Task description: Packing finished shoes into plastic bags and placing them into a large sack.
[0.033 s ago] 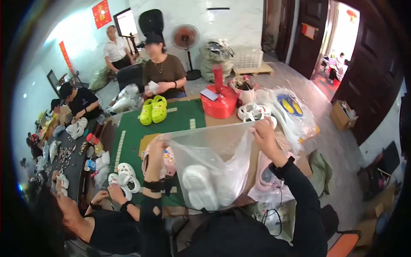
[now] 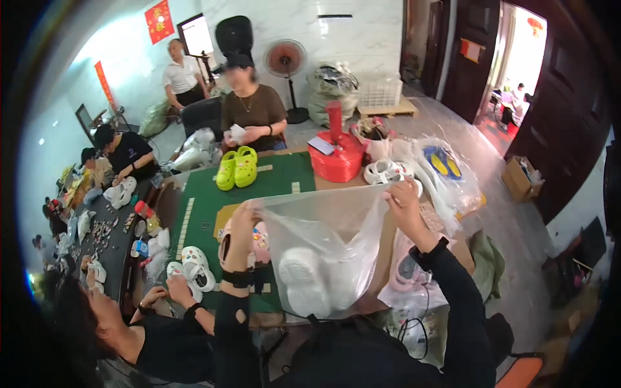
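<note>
A clear plastic bag [image 2: 352, 226] hangs between my raised hands, its top edge stretched wide. My left hand [image 2: 240, 226] pinches the upper left corner, and my right hand [image 2: 402, 199] pinches the upper right corner. Inside the bag sits a white clog [image 2: 303, 281] with its ribbed sole showing; whether a second shoe lies with it I cannot tell. Pink clogs [image 2: 260, 242] with charms are partly hidden behind my left hand and forearm. White clogs with charms [image 2: 196, 264] stand to the left, by a neighbour's hand [image 2: 180, 290].
Lime clogs [image 2: 245, 167] stand on the green table mat [image 2: 200, 213]. Beyond my right hand are a red plastic roll [image 2: 335, 163], white clogs [image 2: 381, 171] and bagged blue-and-yellow shoes [image 2: 443, 163]. A pink bagged shoe [image 2: 404, 275] lies by my right forearm. A person [image 2: 255, 107] faces me across the table.
The whole view has shifted slightly. Both hands keep the same hold on the bag.
</note>
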The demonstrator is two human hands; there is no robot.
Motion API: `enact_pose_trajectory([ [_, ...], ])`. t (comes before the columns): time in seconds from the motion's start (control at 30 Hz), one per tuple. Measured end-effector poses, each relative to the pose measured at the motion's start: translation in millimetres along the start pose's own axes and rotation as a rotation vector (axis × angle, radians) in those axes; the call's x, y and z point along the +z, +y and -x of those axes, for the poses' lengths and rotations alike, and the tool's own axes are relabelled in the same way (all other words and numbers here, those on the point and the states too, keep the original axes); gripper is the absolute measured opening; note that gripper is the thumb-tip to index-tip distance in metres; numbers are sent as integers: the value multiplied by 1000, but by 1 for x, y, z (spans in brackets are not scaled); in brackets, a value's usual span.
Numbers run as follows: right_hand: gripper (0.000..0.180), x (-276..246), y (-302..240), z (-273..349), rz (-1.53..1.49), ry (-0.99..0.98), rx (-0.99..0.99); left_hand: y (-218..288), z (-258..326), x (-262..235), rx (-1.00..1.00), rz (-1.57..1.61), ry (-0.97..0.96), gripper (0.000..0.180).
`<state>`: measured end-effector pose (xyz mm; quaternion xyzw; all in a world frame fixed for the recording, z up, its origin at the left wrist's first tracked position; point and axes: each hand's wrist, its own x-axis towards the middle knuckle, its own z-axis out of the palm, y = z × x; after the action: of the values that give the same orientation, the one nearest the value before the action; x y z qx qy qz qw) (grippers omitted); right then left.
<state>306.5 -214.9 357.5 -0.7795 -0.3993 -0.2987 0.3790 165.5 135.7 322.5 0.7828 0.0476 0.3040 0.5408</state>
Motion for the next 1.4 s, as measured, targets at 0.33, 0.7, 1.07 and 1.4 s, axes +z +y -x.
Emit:
enact_pose_trajectory([
  [0.33, 14, -28, 4, 41, 238, -107, -224, 45, 10, 31, -117, 364, -148, 25],
  [0.7, 14, 29, 33, 227, -122, -937, 23, -63, 180, 86, -819, 427, -517, 22],
  [1.07, 41, 44, 11, 254, 36, -808, 743, -139, 265, 109, -802, -411, -56, 43],
  [1.4, 26, 142, 32, 313, -228, -1585, -350, -127, 245, 156, -1353, 373, -887, 74],
])
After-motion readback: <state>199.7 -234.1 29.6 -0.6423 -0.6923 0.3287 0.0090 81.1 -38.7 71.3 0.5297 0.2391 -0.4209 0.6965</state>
